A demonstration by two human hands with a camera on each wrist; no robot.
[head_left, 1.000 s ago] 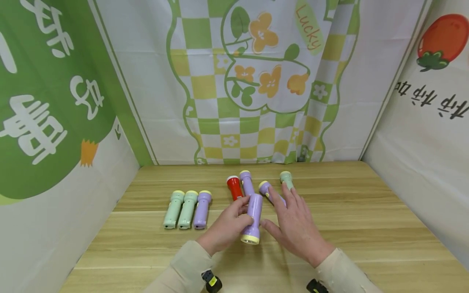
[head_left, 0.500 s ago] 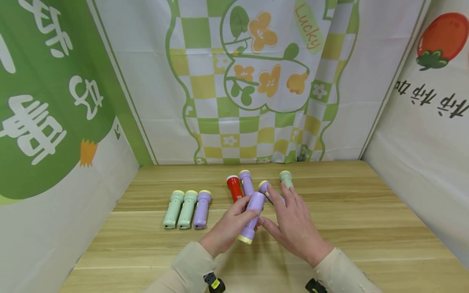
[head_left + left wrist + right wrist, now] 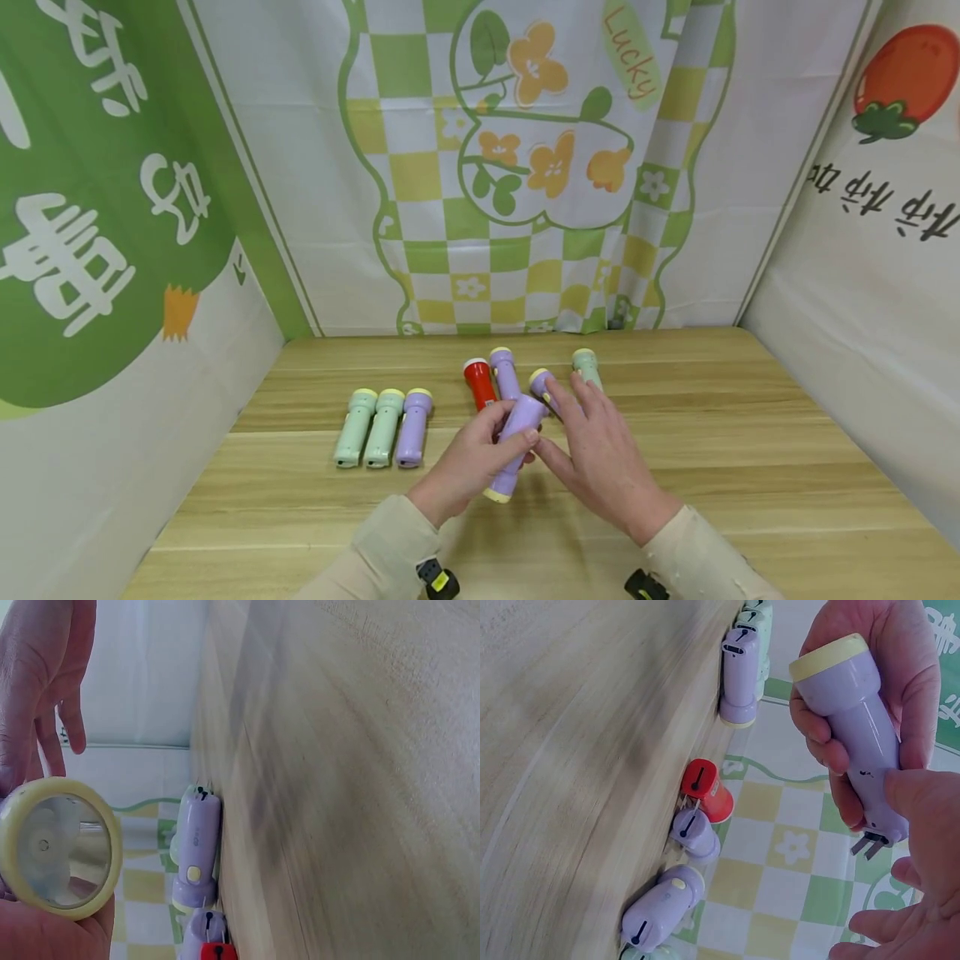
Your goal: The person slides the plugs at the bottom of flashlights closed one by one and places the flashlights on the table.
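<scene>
My left hand point(image 3: 468, 458) grips a purple flashlight point(image 3: 517, 421) with a yellow rim, raised above the table. Its lens end slants down toward me, and in the left wrist view the clear lens point(image 3: 64, 851) faces the camera. Two metal plug prongs point(image 3: 866, 845) stick out of its tail in the right wrist view. My right hand point(image 3: 611, 467) is beside it with fingers extended, the thumb against the flashlight's body near the prongs. Behind the hands lie a red flashlight point(image 3: 480, 383), a purple one point(image 3: 505, 371), another purple one point(image 3: 540, 382) partly hidden by my right fingers, and a green one point(image 3: 586, 365).
To the left, two green flashlights point(image 3: 354, 433) and a purple flashlight point(image 3: 413, 433) lie side by side in a row, yellow heads pointing away. The wooden table point(image 3: 675, 400) ends at a patterned cloth curtain point(image 3: 525, 275), with cloth walls on both sides.
The held flashlight has turned in my left hand, its lens end swinging left and out of the head camera's sight. My left thumb has shifted up along its body. The right hand has barely moved.
</scene>
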